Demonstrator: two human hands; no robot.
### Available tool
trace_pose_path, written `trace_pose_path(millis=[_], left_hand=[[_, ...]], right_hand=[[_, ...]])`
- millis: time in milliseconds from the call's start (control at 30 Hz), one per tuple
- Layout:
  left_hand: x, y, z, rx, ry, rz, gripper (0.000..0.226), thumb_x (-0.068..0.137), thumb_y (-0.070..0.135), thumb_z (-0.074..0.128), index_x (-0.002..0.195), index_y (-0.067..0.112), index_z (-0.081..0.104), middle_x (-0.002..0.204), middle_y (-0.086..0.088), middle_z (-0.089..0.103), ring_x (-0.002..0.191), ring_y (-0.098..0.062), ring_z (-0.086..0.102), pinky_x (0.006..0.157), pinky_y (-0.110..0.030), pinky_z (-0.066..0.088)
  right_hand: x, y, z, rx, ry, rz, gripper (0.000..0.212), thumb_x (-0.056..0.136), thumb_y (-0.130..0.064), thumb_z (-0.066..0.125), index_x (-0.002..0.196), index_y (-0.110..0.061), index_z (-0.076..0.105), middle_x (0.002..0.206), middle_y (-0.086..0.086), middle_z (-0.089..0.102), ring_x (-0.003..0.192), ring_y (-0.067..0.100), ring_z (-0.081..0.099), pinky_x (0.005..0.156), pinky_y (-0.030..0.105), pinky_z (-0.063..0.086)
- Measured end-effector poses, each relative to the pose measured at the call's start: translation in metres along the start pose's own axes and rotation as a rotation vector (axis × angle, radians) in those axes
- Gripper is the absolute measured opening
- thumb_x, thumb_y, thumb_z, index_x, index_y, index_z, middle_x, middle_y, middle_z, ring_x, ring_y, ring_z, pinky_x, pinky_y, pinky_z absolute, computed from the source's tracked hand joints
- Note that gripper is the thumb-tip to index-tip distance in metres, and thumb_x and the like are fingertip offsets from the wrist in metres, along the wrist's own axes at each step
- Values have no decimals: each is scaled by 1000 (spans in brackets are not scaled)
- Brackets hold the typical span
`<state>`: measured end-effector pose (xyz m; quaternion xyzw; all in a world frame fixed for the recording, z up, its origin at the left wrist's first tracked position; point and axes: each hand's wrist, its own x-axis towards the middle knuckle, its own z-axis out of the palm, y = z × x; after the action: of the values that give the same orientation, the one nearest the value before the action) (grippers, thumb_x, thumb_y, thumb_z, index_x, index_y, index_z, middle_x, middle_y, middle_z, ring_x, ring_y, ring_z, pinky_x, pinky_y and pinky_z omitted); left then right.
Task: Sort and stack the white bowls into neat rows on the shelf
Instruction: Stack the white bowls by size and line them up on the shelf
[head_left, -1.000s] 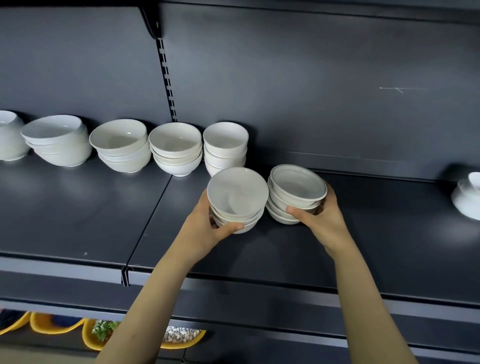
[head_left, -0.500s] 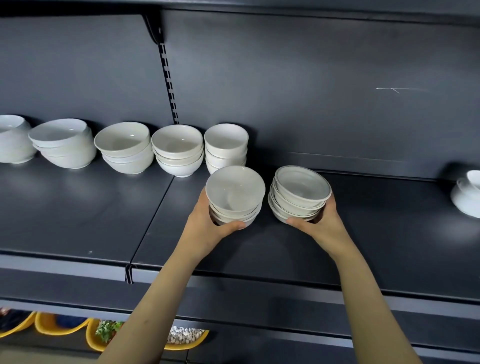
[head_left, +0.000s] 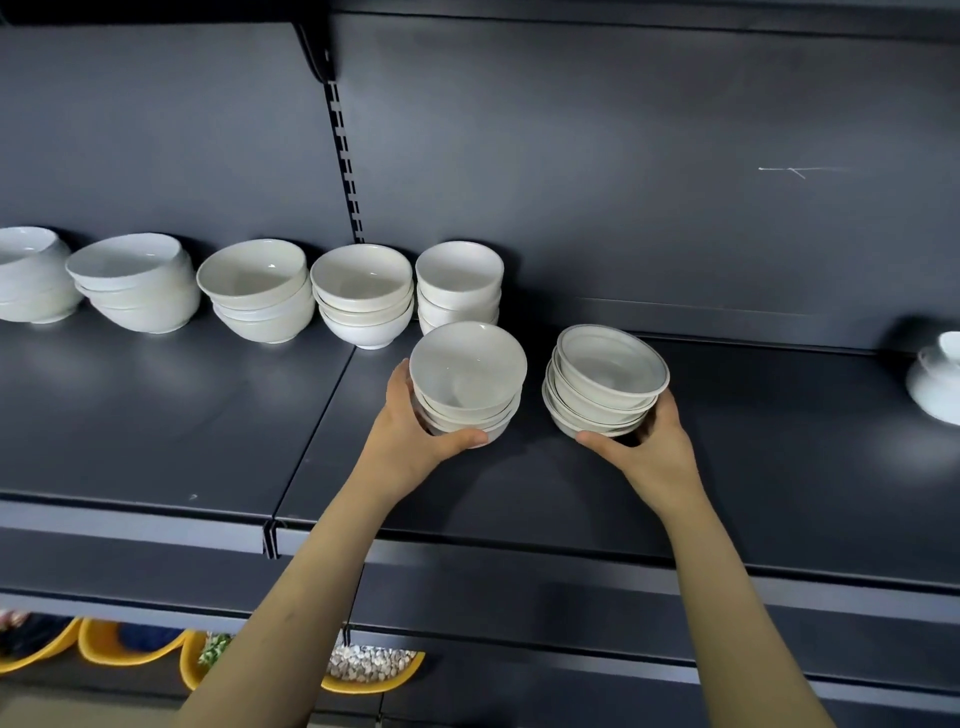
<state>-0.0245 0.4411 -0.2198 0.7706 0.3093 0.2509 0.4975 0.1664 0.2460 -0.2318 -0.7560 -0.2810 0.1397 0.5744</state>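
Bowls (head_left: 363, 291) in five white stacks line the back of the dark shelf (head_left: 156, 441), running from the left edge of view to just past the slotted upright (head_left: 345, 171). The left-hand stacks lean, while the two nearest the middle stand straight. A lone bowl (head_left: 935, 379) sits well apart at the far right. Two smaller stacks are in hand in front of the row's right end.

The left hand (head_left: 415, 441) grips the left stack (head_left: 467, 374) of deep plain bowls, with the thumb curled round the front of the bottom bowl. This stack is just in front of the last one in the row. The right hand (head_left: 649, 447) grips the right stack (head_left: 608, 384) of shallower bowls with a thin dark rim line, and this stack tilts. I cannot tell whether either base touches the shelf.

The step looks like setting both stacks into line. The two shapes differ, so each stack should probably keep its own place rather than be merged. It would help to level the right stack first, then put each base down flat beside the row's end. Nudge them back gently so the china does not knock, and loosen the thumbs only once both stand steady
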Motion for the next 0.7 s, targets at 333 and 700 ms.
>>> trace_pose_path(millis=[333, 700], left_hand=[[10, -3, 6, -46, -8, 32, 77, 64, 37, 88, 130, 30, 48, 120, 19, 59, 109, 1, 56, 87, -16, 48], [48, 14, 43, -83, -209, 102, 80, 72, 31, 84, 139, 27, 40, 125, 16, 55, 113, -3, 54, 88, -14, 40]], right_hand=[[-6, -4, 15, -74, 213, 38, 97, 63, -34, 89, 144, -30, 36, 127, -15, 58, 120, 8, 55, 106, 34, 45], [-5, 2, -6, 69, 278, 43, 102, 72, -18, 85, 148, -40, 21, 139, -18, 49, 125, 1, 51, 108, 36, 43]])
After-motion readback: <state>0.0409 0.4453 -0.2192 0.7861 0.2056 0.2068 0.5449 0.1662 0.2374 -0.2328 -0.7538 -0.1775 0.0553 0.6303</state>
